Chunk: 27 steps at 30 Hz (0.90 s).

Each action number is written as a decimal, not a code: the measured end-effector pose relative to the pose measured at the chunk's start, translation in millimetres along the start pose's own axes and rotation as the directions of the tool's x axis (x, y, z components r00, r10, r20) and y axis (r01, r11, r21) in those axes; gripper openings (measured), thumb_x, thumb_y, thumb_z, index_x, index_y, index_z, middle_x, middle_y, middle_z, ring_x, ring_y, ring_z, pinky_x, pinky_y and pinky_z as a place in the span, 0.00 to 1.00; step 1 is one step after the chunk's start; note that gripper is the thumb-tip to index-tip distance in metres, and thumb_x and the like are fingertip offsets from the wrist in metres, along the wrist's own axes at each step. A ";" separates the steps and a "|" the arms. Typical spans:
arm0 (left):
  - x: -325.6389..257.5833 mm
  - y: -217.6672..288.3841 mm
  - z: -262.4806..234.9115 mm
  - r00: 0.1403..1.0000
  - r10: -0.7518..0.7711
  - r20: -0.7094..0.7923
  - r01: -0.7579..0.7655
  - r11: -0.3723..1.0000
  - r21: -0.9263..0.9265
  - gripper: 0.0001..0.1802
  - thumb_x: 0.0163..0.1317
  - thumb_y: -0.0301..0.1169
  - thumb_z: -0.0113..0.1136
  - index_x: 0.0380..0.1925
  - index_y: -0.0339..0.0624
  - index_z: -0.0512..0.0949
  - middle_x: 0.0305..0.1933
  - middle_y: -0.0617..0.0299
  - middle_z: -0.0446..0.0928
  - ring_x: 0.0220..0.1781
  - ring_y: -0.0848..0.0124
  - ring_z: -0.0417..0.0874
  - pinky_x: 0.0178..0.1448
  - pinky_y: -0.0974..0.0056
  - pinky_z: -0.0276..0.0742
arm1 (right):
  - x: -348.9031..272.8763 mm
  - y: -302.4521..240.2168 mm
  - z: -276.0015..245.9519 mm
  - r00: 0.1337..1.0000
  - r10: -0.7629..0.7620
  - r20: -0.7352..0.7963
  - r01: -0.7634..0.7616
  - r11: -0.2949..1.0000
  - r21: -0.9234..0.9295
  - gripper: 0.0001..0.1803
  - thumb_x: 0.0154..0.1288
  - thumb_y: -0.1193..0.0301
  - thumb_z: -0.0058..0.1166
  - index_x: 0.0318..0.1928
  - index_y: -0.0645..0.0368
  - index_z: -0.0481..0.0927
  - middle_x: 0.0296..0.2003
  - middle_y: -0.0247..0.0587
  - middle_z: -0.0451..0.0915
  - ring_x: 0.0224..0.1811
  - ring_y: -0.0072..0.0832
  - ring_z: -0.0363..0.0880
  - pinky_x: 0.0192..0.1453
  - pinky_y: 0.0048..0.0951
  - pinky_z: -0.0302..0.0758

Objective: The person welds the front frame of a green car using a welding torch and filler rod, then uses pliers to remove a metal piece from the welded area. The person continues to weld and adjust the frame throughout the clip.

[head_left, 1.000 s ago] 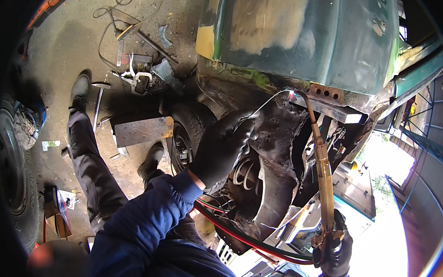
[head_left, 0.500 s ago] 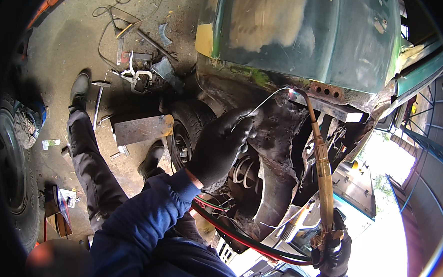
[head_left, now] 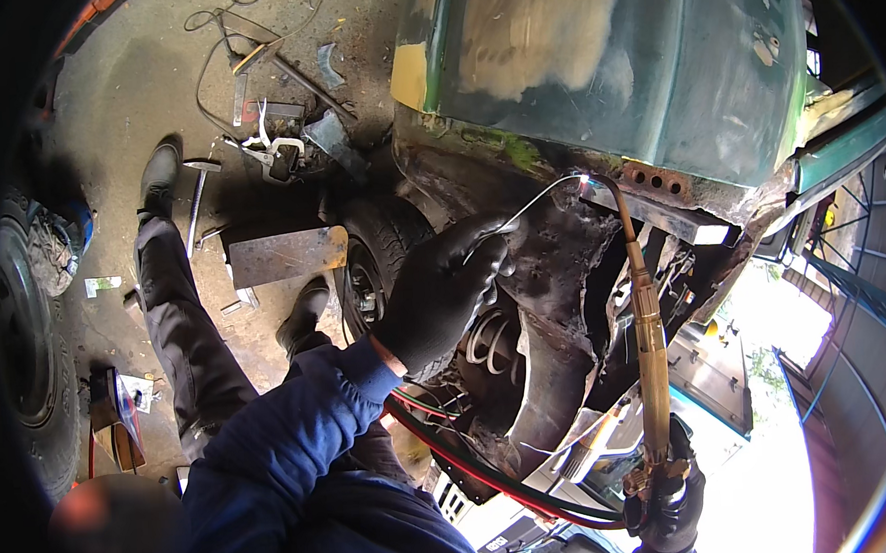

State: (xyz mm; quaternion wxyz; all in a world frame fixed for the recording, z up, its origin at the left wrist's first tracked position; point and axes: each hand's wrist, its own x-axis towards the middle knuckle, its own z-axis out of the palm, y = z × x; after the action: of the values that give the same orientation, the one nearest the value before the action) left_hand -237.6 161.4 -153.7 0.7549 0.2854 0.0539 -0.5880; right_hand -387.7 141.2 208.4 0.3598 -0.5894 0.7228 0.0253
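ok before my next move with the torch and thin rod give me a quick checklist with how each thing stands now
1. Torch gripped: ok, the right hand is closed around its lower end.
2. Thin rod gripped: ok, the left hand holds it.
3. Rod end at the bright spot: ok, it meets the glow by the torch tip.
4. Left wrist covered: not ok, a bare strip shows between glove and sleeve.
5. Eye protection on: cannot tell, out of view.
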 end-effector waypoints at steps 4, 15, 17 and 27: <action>2.3 -2.1 -0.3 1.000 -0.006 0.003 0.006 1.000 -0.011 0.22 0.84 0.37 0.65 0.71 0.44 0.82 0.32 0.74 0.74 0.29 0.85 0.75 0.35 0.73 0.74 | -5.8 4.2 4.9 0.987 -0.103 -0.125 0.097 0.994 -0.053 0.56 0.69 0.44 0.73 0.83 0.68 0.64 0.60 0.57 0.84 0.39 0.32 0.88 0.35 0.30 0.87; 3.3 -4.1 -2.5 1.000 0.008 0.011 -0.008 1.000 0.019 0.20 0.85 0.36 0.63 0.70 0.41 0.82 0.40 0.67 0.87 0.33 0.84 0.78 0.38 0.70 0.77 | 1.4 1.2 -5.4 0.999 0.003 0.040 -0.002 1.000 -0.025 0.49 0.82 0.50 0.56 0.89 0.64 0.51 0.67 0.70 0.79 0.25 0.36 0.80 0.13 0.28 0.76; 3.2 -3.9 -2.8 1.000 0.006 0.012 -0.006 1.000 0.031 0.20 0.85 0.36 0.63 0.70 0.42 0.82 0.41 0.67 0.87 0.33 0.84 0.78 0.39 0.70 0.78 | 1.0 2.6 -6.9 0.999 0.005 0.044 -0.003 0.999 -0.040 0.51 0.82 0.47 0.57 0.89 0.63 0.51 0.70 0.70 0.77 0.26 0.36 0.81 0.13 0.28 0.76; 1.1 -2.6 -1.0 1.000 0.006 0.006 -0.006 1.000 0.013 0.22 0.83 0.37 0.65 0.71 0.42 0.82 0.34 0.71 0.80 0.30 0.84 0.76 0.36 0.72 0.74 | -8.8 6.1 9.2 0.987 -0.074 -0.143 0.080 0.996 0.040 0.47 0.77 0.52 0.71 0.82 0.70 0.66 0.61 0.53 0.84 0.45 0.30 0.90 0.46 0.35 0.93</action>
State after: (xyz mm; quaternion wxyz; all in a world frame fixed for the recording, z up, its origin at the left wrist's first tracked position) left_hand -239.3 160.6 -155.9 0.7549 0.2890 0.0471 -0.5868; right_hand -388.1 154.6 204.1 0.3219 -0.6088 0.7235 -0.0471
